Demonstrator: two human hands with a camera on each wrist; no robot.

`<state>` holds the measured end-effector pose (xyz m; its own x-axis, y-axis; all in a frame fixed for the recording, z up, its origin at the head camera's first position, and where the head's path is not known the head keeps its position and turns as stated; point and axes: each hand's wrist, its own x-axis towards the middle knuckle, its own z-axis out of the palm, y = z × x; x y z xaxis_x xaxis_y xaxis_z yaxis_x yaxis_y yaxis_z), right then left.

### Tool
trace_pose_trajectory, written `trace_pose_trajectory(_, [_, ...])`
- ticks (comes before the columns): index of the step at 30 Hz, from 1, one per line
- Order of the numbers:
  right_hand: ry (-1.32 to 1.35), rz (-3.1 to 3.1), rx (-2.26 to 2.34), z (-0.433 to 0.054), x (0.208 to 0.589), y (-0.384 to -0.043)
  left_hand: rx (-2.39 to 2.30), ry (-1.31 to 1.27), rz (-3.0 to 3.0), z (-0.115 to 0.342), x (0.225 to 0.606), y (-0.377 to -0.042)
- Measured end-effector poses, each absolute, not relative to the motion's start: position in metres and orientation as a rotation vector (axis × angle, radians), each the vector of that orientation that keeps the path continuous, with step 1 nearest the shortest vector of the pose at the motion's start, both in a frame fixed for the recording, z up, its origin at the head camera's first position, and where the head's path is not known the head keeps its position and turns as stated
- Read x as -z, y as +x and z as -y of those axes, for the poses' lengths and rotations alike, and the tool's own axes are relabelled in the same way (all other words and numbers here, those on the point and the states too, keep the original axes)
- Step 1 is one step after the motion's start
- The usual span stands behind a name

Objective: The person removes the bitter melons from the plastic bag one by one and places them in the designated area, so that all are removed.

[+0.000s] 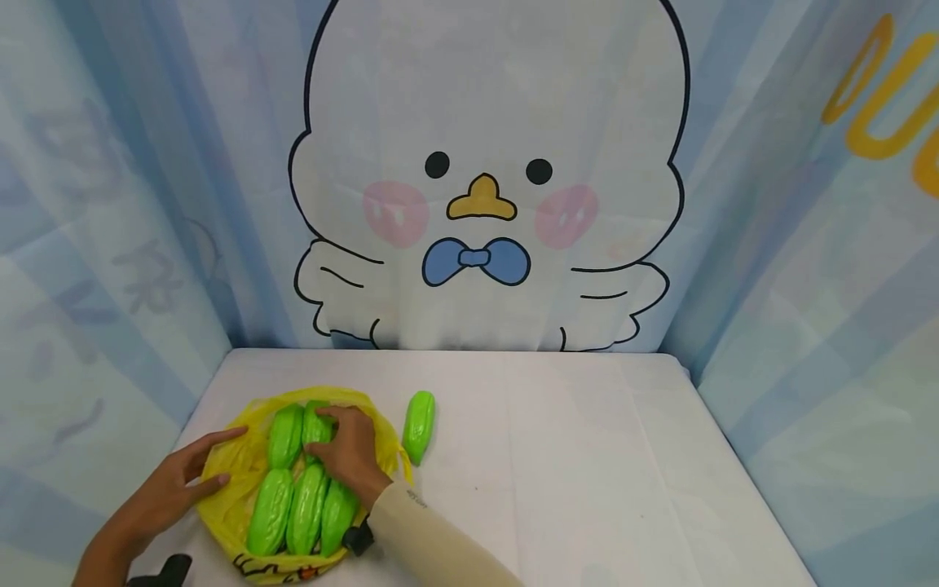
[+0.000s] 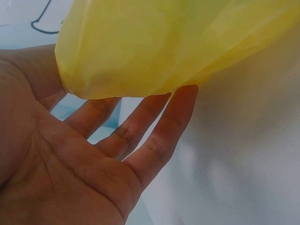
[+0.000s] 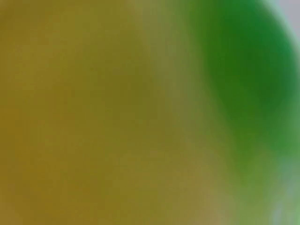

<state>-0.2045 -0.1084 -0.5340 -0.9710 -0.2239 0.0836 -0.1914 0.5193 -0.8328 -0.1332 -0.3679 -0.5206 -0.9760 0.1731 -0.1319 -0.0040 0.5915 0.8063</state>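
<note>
A yellow plastic bag [image 1: 238,452] lies spread on the table with several glossy green cucumbers [image 1: 269,512] in two rows inside it. At the bag's left rim, my left hand [image 1: 170,493] touches the plastic with fingers and thumb held apart; the left wrist view shows the fingertips right at the bag's edge [image 2: 140,51]. Over the bag's far part, my right hand [image 1: 354,452] pinches one cucumber [image 1: 315,428] of the back row between thumb and fingers. The right wrist view is blurred, filled by yellow plastic [image 3: 84,108] and a green shape [image 3: 253,61].
One more cucumber [image 1: 420,427] lies on the white table [image 1: 572,473], just right of the bag. Printed curtains [image 1: 484,98] stand behind the table and along both sides. A small black object [image 1: 358,538] sits at the bag's front right, by the right wrist.
</note>
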Motion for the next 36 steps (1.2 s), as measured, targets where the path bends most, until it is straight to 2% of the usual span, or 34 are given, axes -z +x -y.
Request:
trace_pose_trajectory(20, [-0.31, -2.547, 1.663, 0.104, 0.519, -0.192, -1.362, 0.206, -2.642, 0.368, 0.52, -0.131])
trace_pose_trajectory(36, [-0.226, -2.39, 1.789, 0.098, 0.502, -0.173, -1.247, 0.148, -2.645, 0.367, 0.516, -0.133])
